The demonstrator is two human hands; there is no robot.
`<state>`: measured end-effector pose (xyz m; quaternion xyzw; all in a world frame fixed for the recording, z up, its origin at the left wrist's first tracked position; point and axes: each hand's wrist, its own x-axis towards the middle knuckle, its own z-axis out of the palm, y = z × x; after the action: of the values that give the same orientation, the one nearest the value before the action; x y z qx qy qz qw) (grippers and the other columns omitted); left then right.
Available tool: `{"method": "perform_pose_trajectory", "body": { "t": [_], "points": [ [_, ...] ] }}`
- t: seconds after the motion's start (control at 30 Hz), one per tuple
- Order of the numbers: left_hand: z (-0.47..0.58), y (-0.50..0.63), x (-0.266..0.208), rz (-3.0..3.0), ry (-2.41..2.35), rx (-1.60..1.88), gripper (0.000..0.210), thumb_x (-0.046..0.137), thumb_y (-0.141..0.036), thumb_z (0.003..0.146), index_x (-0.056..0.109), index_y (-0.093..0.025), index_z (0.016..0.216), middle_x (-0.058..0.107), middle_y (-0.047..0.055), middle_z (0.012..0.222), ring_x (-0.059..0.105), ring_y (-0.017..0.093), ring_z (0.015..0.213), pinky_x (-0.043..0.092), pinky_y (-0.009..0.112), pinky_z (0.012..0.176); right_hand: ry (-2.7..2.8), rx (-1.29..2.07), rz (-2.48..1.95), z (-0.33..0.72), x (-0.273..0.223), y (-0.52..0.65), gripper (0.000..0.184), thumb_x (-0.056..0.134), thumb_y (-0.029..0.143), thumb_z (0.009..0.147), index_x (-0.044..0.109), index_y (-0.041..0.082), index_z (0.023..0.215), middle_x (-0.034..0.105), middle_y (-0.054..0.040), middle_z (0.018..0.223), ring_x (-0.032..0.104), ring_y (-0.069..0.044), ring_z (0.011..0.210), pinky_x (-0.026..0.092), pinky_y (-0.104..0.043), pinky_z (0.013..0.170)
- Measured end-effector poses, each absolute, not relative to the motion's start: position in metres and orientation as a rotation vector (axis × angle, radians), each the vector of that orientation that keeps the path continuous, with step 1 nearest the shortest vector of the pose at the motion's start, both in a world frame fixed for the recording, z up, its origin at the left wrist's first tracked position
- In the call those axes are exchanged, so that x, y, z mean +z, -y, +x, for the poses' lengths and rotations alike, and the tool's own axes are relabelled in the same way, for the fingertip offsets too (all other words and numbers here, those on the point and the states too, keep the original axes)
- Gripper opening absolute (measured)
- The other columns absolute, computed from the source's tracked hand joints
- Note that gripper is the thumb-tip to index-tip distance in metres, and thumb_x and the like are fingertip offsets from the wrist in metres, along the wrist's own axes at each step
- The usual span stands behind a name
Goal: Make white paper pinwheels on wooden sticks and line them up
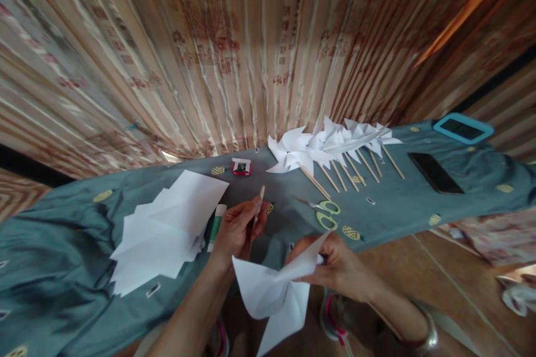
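My left hand (243, 226) is closed around a thin wooden stick (262, 195), its tip pointing up past the fingers. In my right hand (335, 265) a white paper pinwheel (276, 295) is pinched by one of its blades, close to my lap. The pinwheel and the stick are held beside each other; whether they touch is hard to see. Green-handled scissors (326, 213) lie on the cloth just beyond my right hand. A glue stick (216, 227) rests by my left wrist, against a stack of white paper sheets (167, 228).
Several finished pinwheels on sticks (310, 148) lie in a row at the back. A small red box (242, 167) holds dark pins or tacks. To the right are a black phone (435, 173) and a blue-framed device (463, 127). Green patterned cloth (389, 206) covers the narrow table.
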<state>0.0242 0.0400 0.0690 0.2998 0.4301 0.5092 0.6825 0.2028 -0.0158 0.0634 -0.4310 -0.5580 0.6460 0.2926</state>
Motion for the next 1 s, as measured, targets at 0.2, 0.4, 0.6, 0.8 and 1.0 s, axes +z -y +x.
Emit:
{"method": "perform_pose_trajectory", "body": {
  "t": [0.2,0.4,0.6,0.8,1.0],
  "points": [
    [0.026,-0.03,0.069,0.625,-0.938,1.148,0.035,0.086,-0.037,0.055,0.077,-0.016,0.082,0.065,-0.001,0.06,0.042,0.002,0.038,0.026,0.018,0.037,1.492,1.735,-1.088,0.197,0.068,0.02,0.035,0.078,0.049,0.069,0.071,0.015,0.075,0.059,0.0005,0.066,0.045,-0.009,0.056,0.036,-0.02,0.05],
    [0.03,-0.027,0.074,0.592,-0.902,1.123,0.03,0.088,-0.031,0.05,0.076,-0.014,0.072,0.068,0.002,0.063,0.047,0.005,0.044,0.032,0.018,0.041,1.517,1.732,-1.064,0.196,0.065,0.023,0.032,0.079,0.047,0.069,0.073,0.016,0.075,0.062,-0.0004,0.069,0.051,-0.009,0.058,0.04,-0.019,0.053],
    [0.034,-0.026,0.072,0.631,-0.887,1.099,0.03,0.085,-0.039,0.055,0.071,-0.013,0.06,0.06,-0.001,0.053,0.036,0.002,0.038,0.02,0.019,0.038,1.492,1.759,-1.07,0.194,0.067,0.024,0.033,0.079,0.048,0.069,0.073,0.016,0.076,0.062,-0.0009,0.07,0.052,-0.01,0.06,0.041,-0.02,0.054],
    [0.036,-0.031,0.073,0.523,-0.845,1.1,0.029,0.088,-0.032,0.05,0.078,-0.015,0.072,0.069,0.003,0.063,0.046,0.005,0.046,0.032,0.018,0.044,1.471,1.795,-1.026,0.191,0.066,0.022,0.035,0.078,0.05,0.069,0.074,0.016,0.076,0.064,-0.0015,0.072,0.054,-0.01,0.061,0.043,-0.019,0.055],
    [0.041,-0.032,0.066,0.483,-0.863,1.079,0.029,0.089,-0.031,0.047,0.078,-0.016,0.07,0.07,0.004,0.062,0.05,0.006,0.047,0.034,0.018,0.045,1.493,1.753,-1.061,0.19,0.067,0.019,0.033,0.079,0.047,0.07,0.073,0.016,0.078,0.065,-0.0013,0.073,0.056,-0.01,0.062,0.044,-0.02,0.057]
  ]
}}
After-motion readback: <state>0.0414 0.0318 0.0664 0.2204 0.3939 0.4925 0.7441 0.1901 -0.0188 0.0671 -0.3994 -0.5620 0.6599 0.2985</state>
